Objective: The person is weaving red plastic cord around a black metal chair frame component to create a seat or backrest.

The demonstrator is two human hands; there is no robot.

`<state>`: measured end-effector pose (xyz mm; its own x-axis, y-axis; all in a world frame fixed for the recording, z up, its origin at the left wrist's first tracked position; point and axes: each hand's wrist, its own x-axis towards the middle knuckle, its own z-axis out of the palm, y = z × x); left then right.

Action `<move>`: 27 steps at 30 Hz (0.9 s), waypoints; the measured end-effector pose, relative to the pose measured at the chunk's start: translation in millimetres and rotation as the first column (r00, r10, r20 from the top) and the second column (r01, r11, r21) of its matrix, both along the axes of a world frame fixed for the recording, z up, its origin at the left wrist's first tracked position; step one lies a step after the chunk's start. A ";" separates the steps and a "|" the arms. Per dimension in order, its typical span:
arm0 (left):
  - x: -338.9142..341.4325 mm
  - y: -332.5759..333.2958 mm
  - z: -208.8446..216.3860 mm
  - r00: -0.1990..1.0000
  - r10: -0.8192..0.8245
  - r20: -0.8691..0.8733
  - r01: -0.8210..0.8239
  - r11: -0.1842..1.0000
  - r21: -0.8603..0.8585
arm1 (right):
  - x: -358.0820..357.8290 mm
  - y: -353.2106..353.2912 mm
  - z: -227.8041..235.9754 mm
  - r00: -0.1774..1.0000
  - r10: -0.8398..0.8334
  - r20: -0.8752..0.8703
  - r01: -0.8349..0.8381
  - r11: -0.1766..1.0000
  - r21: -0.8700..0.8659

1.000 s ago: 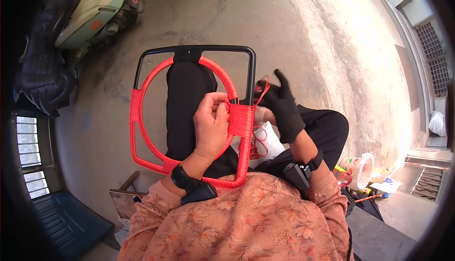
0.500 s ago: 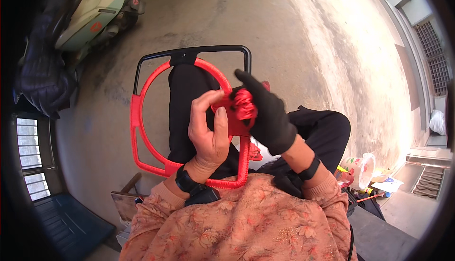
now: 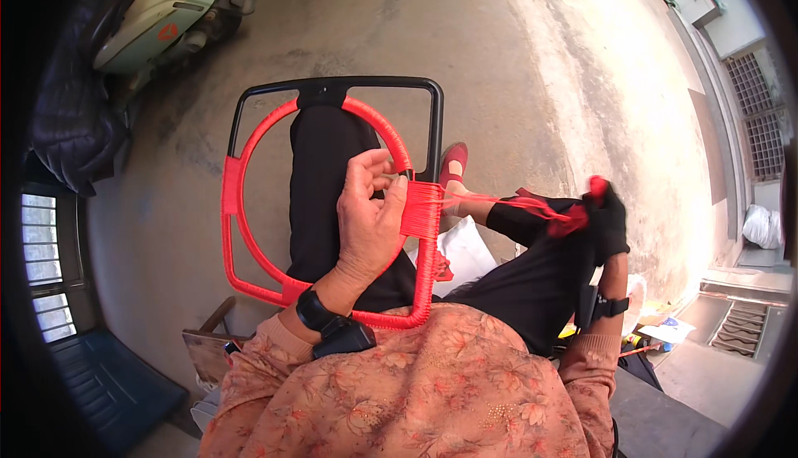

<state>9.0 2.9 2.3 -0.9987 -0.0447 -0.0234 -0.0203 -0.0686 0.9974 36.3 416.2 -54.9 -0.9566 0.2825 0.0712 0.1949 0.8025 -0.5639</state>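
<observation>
Left hand (image 3: pixel 366 221) grip pinching frame (image 3: pixel 237 209); gloved right hand (image 3: pixel 607 221) clutching cord (image 3: pixel 507 202), fingers obscured.

Bare concrete floor (image 3: pixel 515 84) ahead lies open; scooter (image 3: pixel 158 9) blocks far left.

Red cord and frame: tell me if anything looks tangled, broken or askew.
Nothing stands out. The red cord runs taut from the wrapped side of the frame to the gloved right hand. The left hand steadies the frame. The wraps lie side by side; the top bar is bare black.
</observation>
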 end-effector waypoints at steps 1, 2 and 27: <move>-0.3 0.3 0.0 1.000 -0.002 0.002 0.002 1.000 -0.006 | -2.8 24.1 -8.8 0.966 -0.255 -0.050 0.230 0.928 -0.293; -0.6 0.7 -0.2 1.000 -0.001 0.006 0.001 1.000 -0.013 | -2.9 41.9 -14.2 0.856 -0.517 -0.025 0.430 0.737 -0.522; -1.5 -9.9 -8.3 0.946 -0.265 0.184 0.231 0.954 0.189 | -36.7 -157.2 20.2 0.752 0.627 0.203 0.085 0.213 -0.973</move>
<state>7.5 -7.0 -6.0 -0.9501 0.2256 -0.2152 -0.2607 -0.1962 0.9453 -0.4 258.9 -34.7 -0.7420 -0.4866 -0.4612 0.5833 -0.1294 -0.8019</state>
